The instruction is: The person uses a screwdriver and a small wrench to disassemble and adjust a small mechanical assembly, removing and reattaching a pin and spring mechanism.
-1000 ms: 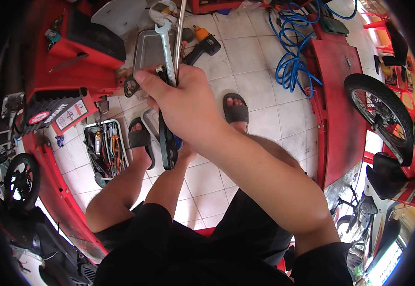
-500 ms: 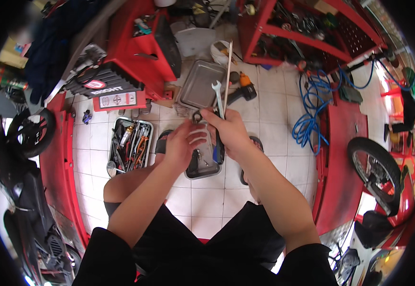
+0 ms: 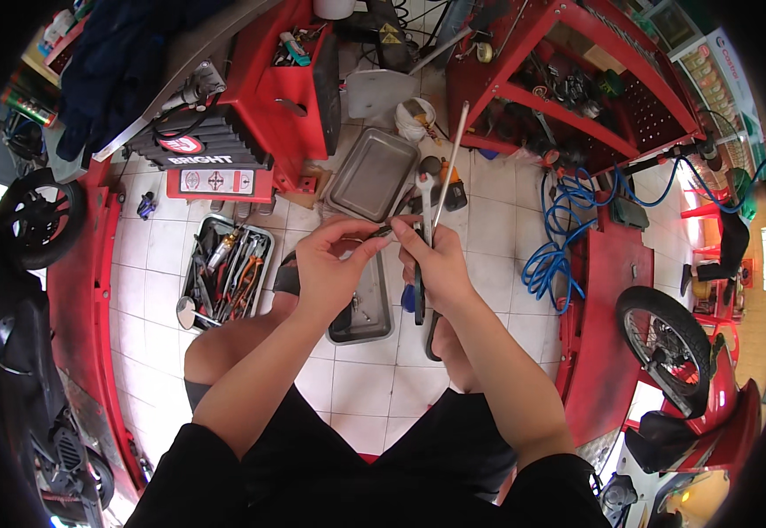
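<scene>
Between the fingertips of my left hand (image 3: 323, 257) is a small dark part (image 3: 383, 231), pinched at one end; its kind I cannot make out. My right hand (image 3: 436, 264) meets it with thumb and fingertips at the other end. Upright in that same right fist stand a silver open-end wrench (image 3: 426, 201) and a long thin metal rod (image 3: 453, 150), side by side. Below the fist a dark, handle-like end (image 3: 419, 304) and a blue piece (image 3: 408, 299) stick out. Under both hands lies a grey metal tray (image 3: 386, 327) with small parts in it.
A second grey tray (image 3: 367, 176) lies farther off, beside a drill (image 3: 456, 189). To the left is a tool tray (image 3: 269, 273) full of hand tools. A blue hose (image 3: 546, 264) coils on the right. Red lift platforms (image 3: 616, 343) and motorbikes flank the tiles.
My left hand has come up to the right hand's fingertips and now pinches the small dark part. The wrench and rod have shifted right in the picture. The view has shifted slightly.
</scene>
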A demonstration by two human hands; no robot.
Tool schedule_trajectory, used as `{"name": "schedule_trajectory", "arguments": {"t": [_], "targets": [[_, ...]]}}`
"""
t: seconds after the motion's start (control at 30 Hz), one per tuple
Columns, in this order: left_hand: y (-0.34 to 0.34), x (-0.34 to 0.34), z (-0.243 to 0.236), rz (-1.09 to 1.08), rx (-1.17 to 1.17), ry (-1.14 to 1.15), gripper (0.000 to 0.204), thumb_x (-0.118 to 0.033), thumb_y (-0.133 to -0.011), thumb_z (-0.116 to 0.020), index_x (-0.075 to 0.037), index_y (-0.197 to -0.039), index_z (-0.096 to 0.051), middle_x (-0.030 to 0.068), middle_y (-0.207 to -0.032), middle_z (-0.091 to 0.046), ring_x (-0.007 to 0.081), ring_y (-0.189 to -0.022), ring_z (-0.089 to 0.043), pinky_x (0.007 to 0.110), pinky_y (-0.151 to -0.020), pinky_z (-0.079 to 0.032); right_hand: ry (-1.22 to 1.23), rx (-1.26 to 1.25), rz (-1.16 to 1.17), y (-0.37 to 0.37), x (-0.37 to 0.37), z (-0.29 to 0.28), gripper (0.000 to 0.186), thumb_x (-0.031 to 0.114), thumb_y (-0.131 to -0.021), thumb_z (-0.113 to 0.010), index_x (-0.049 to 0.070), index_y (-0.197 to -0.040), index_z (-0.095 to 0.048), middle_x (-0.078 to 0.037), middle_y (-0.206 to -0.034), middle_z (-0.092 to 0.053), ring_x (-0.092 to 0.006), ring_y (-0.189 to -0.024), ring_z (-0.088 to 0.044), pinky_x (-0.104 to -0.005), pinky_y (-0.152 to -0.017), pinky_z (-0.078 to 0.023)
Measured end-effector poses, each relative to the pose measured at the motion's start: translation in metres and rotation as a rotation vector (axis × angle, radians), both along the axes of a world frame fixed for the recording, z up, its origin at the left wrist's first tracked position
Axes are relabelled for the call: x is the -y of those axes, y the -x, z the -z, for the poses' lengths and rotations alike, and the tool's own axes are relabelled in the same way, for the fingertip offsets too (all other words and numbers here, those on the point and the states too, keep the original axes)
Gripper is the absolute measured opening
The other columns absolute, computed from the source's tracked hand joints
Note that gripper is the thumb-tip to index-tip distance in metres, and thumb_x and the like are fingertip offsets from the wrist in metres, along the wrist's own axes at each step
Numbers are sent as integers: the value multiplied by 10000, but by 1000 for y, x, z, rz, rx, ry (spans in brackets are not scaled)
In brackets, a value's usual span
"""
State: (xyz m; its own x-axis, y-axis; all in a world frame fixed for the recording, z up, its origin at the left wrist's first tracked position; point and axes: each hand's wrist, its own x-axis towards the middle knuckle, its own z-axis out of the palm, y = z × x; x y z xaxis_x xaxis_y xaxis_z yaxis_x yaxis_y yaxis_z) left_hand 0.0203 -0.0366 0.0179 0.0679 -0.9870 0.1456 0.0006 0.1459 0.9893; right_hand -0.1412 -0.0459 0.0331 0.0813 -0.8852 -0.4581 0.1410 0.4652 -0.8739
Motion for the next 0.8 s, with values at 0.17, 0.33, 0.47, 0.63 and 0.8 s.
{"name": "schedule_trajectory", "arguments": {"t": [0.17,0.33,0.47,0.63,0.8], "targets": [[-2,5,1,20,-277,-375,209,-21,-837,-728,47,-1027,-674,82,-890,-698,133,-784,-647,250,-685,-513,120,-19,-85,5,-2,-1,203,197,-937,-662,14,-1024,-646,62,-647,-497,-40,-556,-406,-233,-492,-308],[-6,4,8,91,-328,-374,215,-35,-852,-716,48,-1048,-686,91,-878,-708,135,-729,-649,250,-663,-514,105,-64,-81,0,-4,8,197,193,-926,-677,17,-1010,-651,62,-647,-502,-38,-553,-403,-235,-491,-311],[-10,8,8,85,-240,-379,143,-18,-863,-694,33,-994,-720,73,-799,-709,113,-686,-658,229,-605,-516,121,-128,-120,-1,-2,1,194,185,-916,-687,17,-1008,-655,64,-645,-503,-37,-543,-396,-230,-485,-303],[-8,6,4,107,-166,-303,135,-57,-862,-708,11,-976,-731,56,-775,-703,105,-674,-651,218,-584,-491,128,-137,-151,5,-5,4,177,164,-915,-683,13,-1006,-662,58,-648,-513,-35,-539,-410,-222,-477,-298],[-3,10,-5,105,-639,-492,224,-85,-882,-698,35,-1070,-688,77,-893,-708,130,-762,-663,243,-713,-537,98,176,62,4,-9,7,170,121,-890,-704,22,-1025,-674,58,-655,-526,-30,-567,-456,-205,-498,-333]]}}
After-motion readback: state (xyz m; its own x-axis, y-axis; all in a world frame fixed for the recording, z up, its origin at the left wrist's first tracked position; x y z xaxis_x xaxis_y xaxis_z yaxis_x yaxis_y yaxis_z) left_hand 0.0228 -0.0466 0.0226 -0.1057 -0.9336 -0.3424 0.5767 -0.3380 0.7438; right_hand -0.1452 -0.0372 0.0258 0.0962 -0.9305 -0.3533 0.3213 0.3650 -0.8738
